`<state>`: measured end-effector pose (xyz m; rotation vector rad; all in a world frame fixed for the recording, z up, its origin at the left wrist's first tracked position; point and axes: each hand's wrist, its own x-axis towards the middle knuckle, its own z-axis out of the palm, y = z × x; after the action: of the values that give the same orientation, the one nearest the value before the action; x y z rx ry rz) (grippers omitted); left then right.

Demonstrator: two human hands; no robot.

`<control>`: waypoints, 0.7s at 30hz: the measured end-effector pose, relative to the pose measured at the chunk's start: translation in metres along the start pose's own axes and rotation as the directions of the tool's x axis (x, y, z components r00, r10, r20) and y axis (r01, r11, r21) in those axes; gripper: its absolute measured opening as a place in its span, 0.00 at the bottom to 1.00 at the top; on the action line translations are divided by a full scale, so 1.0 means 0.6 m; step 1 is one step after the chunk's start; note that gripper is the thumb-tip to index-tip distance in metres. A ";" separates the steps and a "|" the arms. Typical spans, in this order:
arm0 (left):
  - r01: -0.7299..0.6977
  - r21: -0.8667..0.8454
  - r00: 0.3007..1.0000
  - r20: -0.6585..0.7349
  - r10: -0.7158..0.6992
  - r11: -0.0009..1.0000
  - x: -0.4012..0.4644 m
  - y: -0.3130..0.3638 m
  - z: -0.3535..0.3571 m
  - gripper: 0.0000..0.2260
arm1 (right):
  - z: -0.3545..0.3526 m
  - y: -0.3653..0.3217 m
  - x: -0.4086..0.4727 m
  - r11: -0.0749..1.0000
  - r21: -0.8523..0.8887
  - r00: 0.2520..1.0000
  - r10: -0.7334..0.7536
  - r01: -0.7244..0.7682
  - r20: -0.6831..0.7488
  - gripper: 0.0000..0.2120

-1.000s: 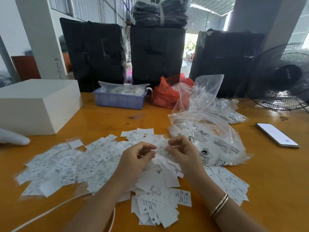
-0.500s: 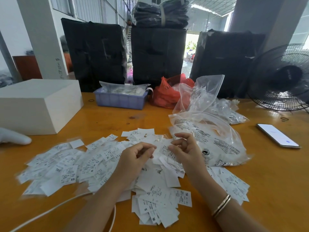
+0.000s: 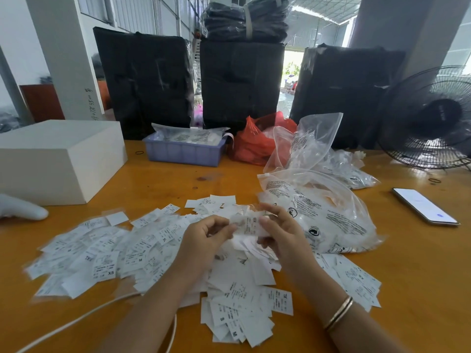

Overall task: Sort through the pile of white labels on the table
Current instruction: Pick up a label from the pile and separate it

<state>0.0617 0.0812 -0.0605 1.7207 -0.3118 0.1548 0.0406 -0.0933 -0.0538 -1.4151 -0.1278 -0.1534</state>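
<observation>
Above pile (image 3: 142, 253), label (image 3: 248, 224) between hands (image 3: 209, 238)

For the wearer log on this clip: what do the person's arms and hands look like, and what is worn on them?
Both forearms are bare, with no sleeves in view and no gloves on the left hand or right hand. The right wrist carries thin gold-coloured bangles, seemingly two side by side. No rings or watch show. The left wrist is bare.
</observation>
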 end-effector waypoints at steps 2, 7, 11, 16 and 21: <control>0.010 -0.012 0.999 -0.038 -0.010 1.000 0.002 -0.001 -0.004 0.02 | -0.006 -0.003 0.000 0.993 0.061 0.994 0.100 -0.103 0.054 0.13; -0.029 0.057 0.999 -0.028 0.031 0.998 0.000 -0.001 -0.001 0.04 | -0.005 0.002 0.003 0.993 -0.034 0.992 0.111 -0.112 -0.053 0.02; -0.036 0.057 0.999 -0.031 0.038 0.998 0.001 0.001 -0.004 0.07 | -0.013 -0.003 0.001 0.993 0.101 0.986 0.075 -0.060 -0.147 0.01; -0.009 0.045 1.000 0.008 0.009 0.999 0.002 0.001 -0.002 0.07 | -0.011 -0.006 0.002 0.979 0.189 0.984 0.099 -0.069 -0.151 0.06; 0.012 -0.014 0.999 0.031 -0.011 1.000 0.003 -0.003 0.001 0.04 | -0.002 -0.004 0.002 0.980 0.155 0.982 0.147 -0.128 -0.119 0.03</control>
<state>0.0637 0.0807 -0.0619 1.7118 -0.3253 0.1174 0.0413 -0.0950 -0.0515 -1.2584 0.0656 -0.1187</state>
